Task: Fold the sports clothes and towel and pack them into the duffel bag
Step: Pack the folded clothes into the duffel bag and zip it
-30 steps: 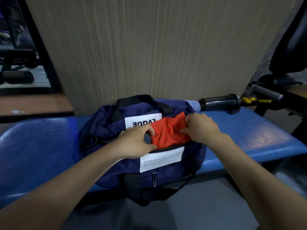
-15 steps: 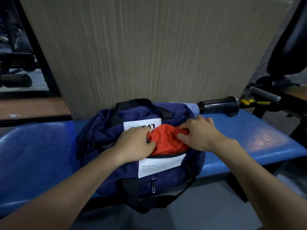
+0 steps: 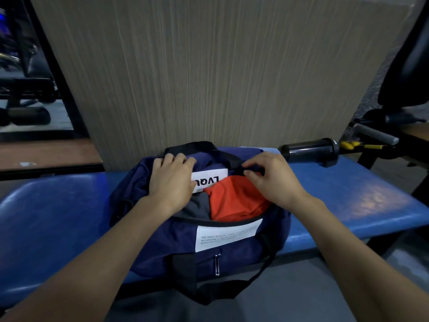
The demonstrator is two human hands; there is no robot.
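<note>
A navy duffel bag (image 3: 162,247) with white labels lies unzipped on a blue padded bench (image 3: 58,217). Inside it an orange garment (image 3: 234,201) shows, with a grey garment (image 3: 199,205) to its left. My left hand (image 3: 171,182) lies over the bag's far flap by the white label, fingers curled over the fabric. My right hand (image 3: 271,180) pinches the far edge of the opening just above the orange garment. No towel is visible.
A black shaker bottle (image 3: 311,149) lies on the bench behind the bag to the right. A wood-grain panel (image 3: 209,77) rises right behind the bench. Gym equipment (image 3: 394,126) with a yellow-handled part (image 3: 352,145) crowds the right side.
Both hands left the orange garment and moved up to the bag's far edge. The garment now sits lower inside, and the grey garment beside it has come into sight.
</note>
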